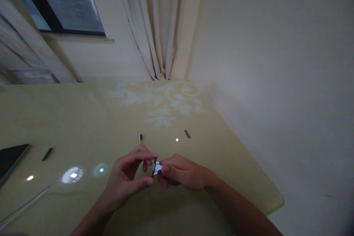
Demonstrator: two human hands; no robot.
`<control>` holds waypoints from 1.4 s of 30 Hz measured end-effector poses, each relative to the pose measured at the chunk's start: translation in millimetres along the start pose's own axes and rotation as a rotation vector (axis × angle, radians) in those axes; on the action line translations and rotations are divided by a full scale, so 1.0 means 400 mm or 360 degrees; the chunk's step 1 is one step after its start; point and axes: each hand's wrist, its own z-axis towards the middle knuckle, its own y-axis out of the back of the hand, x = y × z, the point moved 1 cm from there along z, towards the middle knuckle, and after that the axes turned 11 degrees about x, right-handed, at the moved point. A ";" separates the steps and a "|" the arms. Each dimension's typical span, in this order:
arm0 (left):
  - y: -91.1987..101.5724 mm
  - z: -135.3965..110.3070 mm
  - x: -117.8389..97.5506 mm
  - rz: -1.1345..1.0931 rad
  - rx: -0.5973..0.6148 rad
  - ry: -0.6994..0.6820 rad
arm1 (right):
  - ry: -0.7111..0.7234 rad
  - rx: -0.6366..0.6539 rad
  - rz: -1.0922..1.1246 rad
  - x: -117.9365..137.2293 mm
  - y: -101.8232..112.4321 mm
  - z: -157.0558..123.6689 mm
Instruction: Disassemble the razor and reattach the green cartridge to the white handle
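Thumb and fingertips of my left hand (125, 177) pinch a narrow dark bar (153, 167) by its two ends, held upright above the table. Against the bar's right side is a shiny silver piece (158, 168), gripped between the thumb and bent fingers of my right hand (179, 171). The two parts touch; whether they are joined I cannot tell. Most of the silver piece is hidden by my right fingers. Just behind my left hand lies a thin white stick with a dark end (141, 137), partly covered by the fingers.
Small dark bars lie on the glossy table (110, 125): one right of centre (187, 134), one on the left (47, 154). A flat dark panel (12, 160) sits at the left edge, above a thin pale rod (26, 204). Curtains (160, 25) and walls border the table.
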 end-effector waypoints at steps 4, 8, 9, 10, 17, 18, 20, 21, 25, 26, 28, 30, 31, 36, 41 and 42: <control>-0.001 0.000 -0.004 0.0003 0.0018 0.0000 | 0.0063 0.0009 0.0023 0.003 -0.002 0.000; -0.002 0.003 -0.007 0.0018 0.0023 -0.0001 | 0.0085 -0.0021 0.0027 0.003 -0.003 0.000; -0.001 0.003 -0.007 0.0033 0.0025 0.0004 | 0.0084 -0.0026 0.0028 0.003 -0.003 0.000; -0.001 0.003 -0.008 0.0051 0.0031 0.0013 | 0.0084 -0.0026 0.0028 0.003 -0.004 0.000; 0.003 -0.002 -0.016 0.0109 0.0057 0.0042 | 0.0094 -0.0022 0.0008 0.008 -0.005 0.002; 0.003 -0.002 -0.017 0.0114 0.0050 0.0039 | 0.0099 -0.0027 0.0013 0.009 -0.005 0.003; 0.001 -0.002 -0.018 0.0117 0.0035 0.0026 | 0.0109 -0.0022 0.0019 0.008 -0.004 0.004; 0.000 -0.002 -0.018 0.0118 0.0032 0.0023 | 0.0109 -0.0013 0.0019 0.007 -0.004 0.004; -0.005 0.000 -0.014 0.0148 0.0037 0.0043 | 0.0091 -0.0002 -0.0016 -0.003 -0.009 0.005; -0.006 0.001 -0.012 0.0159 0.0038 0.0046 | 0.0093 -0.0018 -0.0049 -0.005 -0.010 0.005; -0.005 0.002 -0.010 0.0177 0.0039 0.0047 | 0.0094 -0.0066 -0.0136 -0.009 -0.013 0.005; -0.005 0.004 -0.009 0.0190 0.0039 0.0042 | 0.0061 -0.0098 -0.0214 -0.012 -0.015 0.006; -0.004 0.004 -0.009 0.0191 0.0035 0.0043 | 0.0046 -0.0103 -0.0240 -0.013 -0.015 0.006; -0.009 0.002 -0.011 0.0079 -0.0003 0.0100 | 0.0059 -0.0139 -0.0265 -0.011 -0.012 0.007; -0.013 -0.001 -0.009 0.0024 -0.0026 0.0127 | 0.0111 -0.0138 -0.0224 -0.010 -0.009 0.005; -0.013 0.000 -0.008 0.0020 -0.0023 0.0126 | 0.0113 -0.0131 -0.0206 -0.009 -0.008 0.004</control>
